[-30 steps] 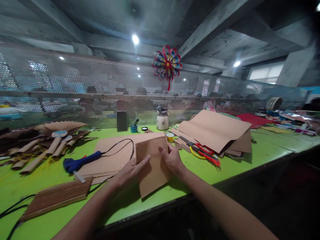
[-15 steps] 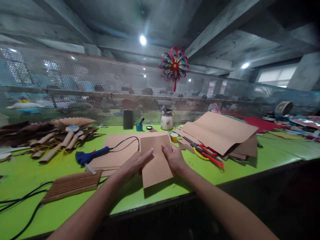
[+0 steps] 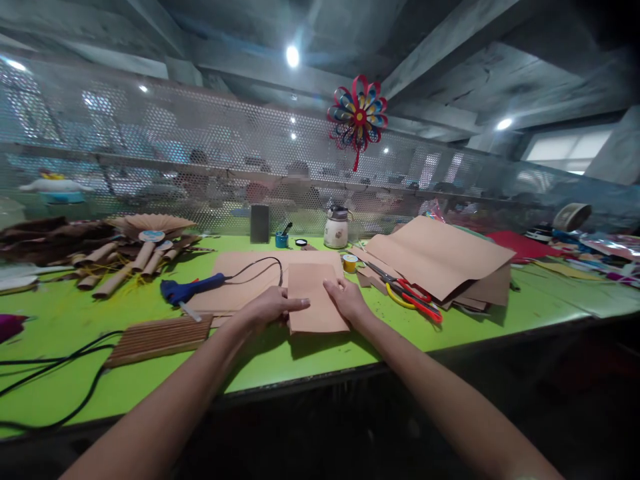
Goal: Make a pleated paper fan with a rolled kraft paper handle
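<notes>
A kraft-paper piece (image 3: 317, 307) lies directly between the two hands, so neither is nearer: the left hand (image 3: 273, 307) has its left edge, the right hand (image 3: 349, 301) its right edge. Each grip is closed to the paper's thickness, thumb on the upper face, the other fingers largely hidden at or behind the edge. The left thumb points across the sheet; the right thumb sits a little farther from the person. The piece's longer axis seems to run away from the body, roughly square to the line joining the grips. Its near edge is over the green counter (image 3: 370, 353), seemingly raised, with a shadow below; its far end overlaps, in view, the larger kraft sheets (image 3: 245, 267). Whether it is folded, I cannot tell.
</notes>
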Demonstrator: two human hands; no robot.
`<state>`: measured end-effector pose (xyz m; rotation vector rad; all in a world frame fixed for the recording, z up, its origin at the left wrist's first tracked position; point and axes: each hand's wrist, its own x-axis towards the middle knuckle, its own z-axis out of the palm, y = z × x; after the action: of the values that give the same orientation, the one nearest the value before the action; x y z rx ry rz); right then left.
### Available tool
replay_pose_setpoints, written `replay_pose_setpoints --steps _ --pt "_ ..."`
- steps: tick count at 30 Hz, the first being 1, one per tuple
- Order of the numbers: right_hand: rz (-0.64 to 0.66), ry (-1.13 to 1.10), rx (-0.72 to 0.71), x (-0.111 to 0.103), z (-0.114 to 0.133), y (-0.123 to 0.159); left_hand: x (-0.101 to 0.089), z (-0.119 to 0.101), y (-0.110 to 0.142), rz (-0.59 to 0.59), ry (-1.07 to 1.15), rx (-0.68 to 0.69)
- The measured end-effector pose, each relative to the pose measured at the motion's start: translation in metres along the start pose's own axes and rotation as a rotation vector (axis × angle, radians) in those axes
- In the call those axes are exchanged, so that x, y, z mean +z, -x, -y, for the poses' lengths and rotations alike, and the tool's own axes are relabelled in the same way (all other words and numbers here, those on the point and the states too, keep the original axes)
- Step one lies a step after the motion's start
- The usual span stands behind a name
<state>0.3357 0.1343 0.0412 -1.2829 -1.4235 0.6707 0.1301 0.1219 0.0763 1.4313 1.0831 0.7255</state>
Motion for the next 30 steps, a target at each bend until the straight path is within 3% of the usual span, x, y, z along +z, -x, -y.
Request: replay_pose_setpoints --steps 6,14,17,22,30 --pt "0.007 0.260 -0.046 -0.007 0.014 0.006 -0.003 -0.003 0.004 -0.033 -0.084 -0.009" --pt "0.101 0.524 -0.162 -0.029 0.021 0.054 -0.003 0.005 0.022 -0.140 -0.357 -0.023" --pt "0.187 0.577 -0.321 -0.032 0.023 0.067 0.001 0.010 0.025 -0.144 -0.498 -0.035" --pt "0.458 0.795 -0.710 -0.025 0.024 0.069 0.005 0.007 0.018 -0.107 -0.682 0.023" --pt "0.494 0.960 -0.658 -0.020 0.009 0.071 0.006 0.006 0.015 -0.172 -0.927 0.019"
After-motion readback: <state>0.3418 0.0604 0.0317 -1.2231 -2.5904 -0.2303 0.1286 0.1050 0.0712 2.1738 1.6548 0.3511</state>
